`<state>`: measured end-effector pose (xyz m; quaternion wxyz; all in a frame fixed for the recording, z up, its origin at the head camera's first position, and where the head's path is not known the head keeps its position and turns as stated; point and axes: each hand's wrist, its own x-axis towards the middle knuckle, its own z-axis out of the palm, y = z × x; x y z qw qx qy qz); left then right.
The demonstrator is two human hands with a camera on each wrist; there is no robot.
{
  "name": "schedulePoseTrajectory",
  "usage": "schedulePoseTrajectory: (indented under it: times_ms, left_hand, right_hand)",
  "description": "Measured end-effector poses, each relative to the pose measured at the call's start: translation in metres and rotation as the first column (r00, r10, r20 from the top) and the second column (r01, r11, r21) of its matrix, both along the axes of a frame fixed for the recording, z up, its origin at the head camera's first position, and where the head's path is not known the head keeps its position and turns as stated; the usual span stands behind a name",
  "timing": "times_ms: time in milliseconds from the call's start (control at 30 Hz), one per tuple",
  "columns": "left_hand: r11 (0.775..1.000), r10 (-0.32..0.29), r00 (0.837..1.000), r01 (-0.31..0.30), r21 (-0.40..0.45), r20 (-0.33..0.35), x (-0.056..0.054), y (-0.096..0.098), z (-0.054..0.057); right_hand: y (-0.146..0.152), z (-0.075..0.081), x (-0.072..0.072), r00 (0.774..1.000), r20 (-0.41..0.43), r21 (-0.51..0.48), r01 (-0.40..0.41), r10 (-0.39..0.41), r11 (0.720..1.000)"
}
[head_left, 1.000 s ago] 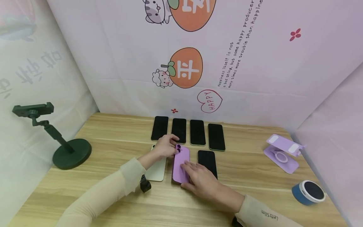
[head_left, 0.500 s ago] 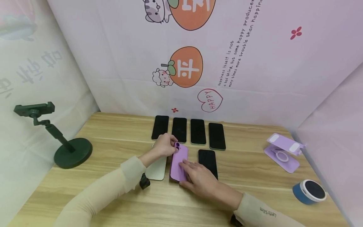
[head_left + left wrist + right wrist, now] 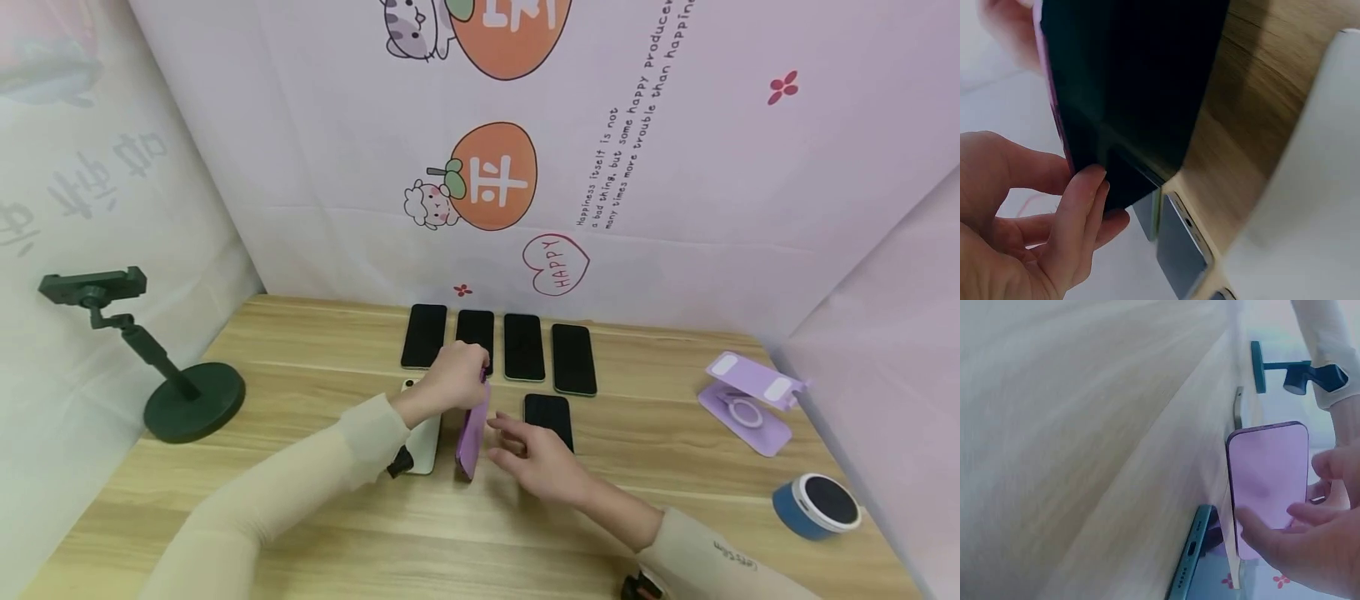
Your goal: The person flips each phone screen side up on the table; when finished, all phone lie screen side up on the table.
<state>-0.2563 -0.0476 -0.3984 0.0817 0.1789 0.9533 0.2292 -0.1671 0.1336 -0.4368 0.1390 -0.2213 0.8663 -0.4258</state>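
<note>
My left hand grips the camera end of a purple phone, which stands tilted up on its long edge. In the left wrist view its dark screen faces the camera, with thumb and fingers pinching near a corner. The purple back shows in the right wrist view, facing my right hand. That hand's fingers are spread and loosely bent beside the phone, apart from it in the head view. A pale phone lies back up under the left forearm. Right of the purple one, a black-screened phone lies partly behind the right hand.
Several phones lie screen up in a row at the back, among them the rightmost phone. A dark green phone stand is at left. At right are a folding purple stand and a blue-and-white round device.
The purple phone has gone from lying nearly flat, back up, to standing on its edge. My left hand turned rightward with it. The right hand came off its back.
</note>
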Motion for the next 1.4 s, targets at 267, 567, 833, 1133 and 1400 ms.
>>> schedulePoseTrajectory:
  times_ms: [267, 567, 833, 1133, 1400]
  left_hand:
    - [1.0, -0.024, 0.999, 0.023, -0.012, -0.031, 0.002, 0.02, 0.0]
    - [1.0, -0.004, 0.999, 0.004, 0.011, -0.034, 0.007, 0.034, -0.007]
    - [0.999, 0.018, 0.999, -0.016, 0.044, -0.045, 0.01, 0.043, -0.018]
    - [1.0, -0.022, 0.995, 0.021, -0.014, -0.097, 0.017, 0.046, -0.023]
    - [0.998, -0.061, 0.996, 0.059, -0.032, -0.062, 0.022, 0.028, -0.022]
  right_hand:
    - [0.005, 0.001, 0.001, 0.881, 0.469, -0.268, 0.212, -0.065, 0.94]
    - [0.004, -0.006, 0.008, 0.821, 0.562, -0.328, 0.334, -0.102, 0.884]
    - [0.002, -0.007, 0.007, 0.818, 0.544, -0.348, 0.423, -0.188, 0.837]
    - [0.002, -0.013, 0.005, 0.83, 0.513, -0.318, 0.42, -0.219, 0.85]
    - [0.009, -0.015, 0.007, 0.86, 0.45, -0.271, 0.387, -0.24, 0.881]
